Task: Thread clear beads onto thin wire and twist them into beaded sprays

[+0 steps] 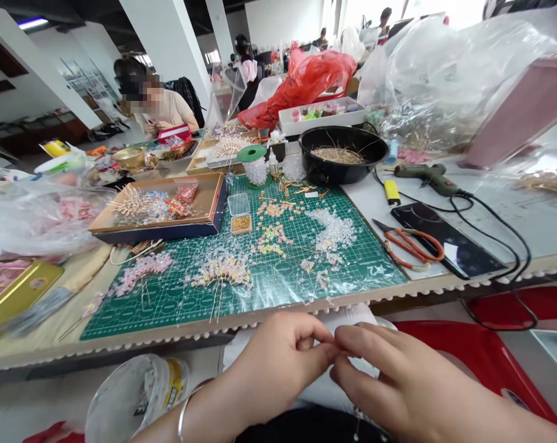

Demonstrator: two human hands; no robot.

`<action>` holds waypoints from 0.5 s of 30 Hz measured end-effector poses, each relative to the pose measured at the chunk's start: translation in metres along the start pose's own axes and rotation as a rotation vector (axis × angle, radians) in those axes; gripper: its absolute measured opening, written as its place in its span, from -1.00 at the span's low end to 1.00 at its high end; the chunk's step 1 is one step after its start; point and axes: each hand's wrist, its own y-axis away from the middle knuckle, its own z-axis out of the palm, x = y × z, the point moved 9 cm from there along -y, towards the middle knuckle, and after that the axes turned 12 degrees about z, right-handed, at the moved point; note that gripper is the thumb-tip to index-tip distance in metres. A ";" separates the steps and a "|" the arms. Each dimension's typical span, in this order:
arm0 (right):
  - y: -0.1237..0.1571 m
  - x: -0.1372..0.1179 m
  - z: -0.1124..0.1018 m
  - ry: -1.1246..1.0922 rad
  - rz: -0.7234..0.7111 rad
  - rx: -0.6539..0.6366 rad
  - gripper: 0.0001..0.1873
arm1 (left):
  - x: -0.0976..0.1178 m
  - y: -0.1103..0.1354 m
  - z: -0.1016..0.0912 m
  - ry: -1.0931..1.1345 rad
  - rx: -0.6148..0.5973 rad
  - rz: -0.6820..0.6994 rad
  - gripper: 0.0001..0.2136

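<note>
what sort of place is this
Most likely a craft or jewellery workshop: a green cutting mat carries heaps of clear beads and a beaded, pronged ornament, while what looks like a glue gun lies to its right.

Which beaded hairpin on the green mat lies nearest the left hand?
The hairpin with yellow beads; the pink hairpin lies farther from the left hand.

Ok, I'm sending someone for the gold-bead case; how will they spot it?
Find the green cutting mat, then the shallow navy-sided box at its far left corner. Just right of that box sits a small clear plastic case, lid open. Its gold beads are contained, unlike the loose peach pieces beside it.
</note>
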 end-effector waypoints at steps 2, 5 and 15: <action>-0.006 0.009 -0.007 -0.042 0.028 0.033 -0.70 | 0.010 -0.008 -0.005 -0.072 -0.008 0.063 -0.78; -0.015 0.045 -0.020 -0.185 0.169 0.068 -0.71 | 0.041 -0.022 -0.022 -0.419 0.020 0.345 -0.79; -0.062 0.171 0.010 -0.142 0.564 0.076 -0.89 | 0.082 -0.014 -0.117 -0.891 0.628 0.556 -0.84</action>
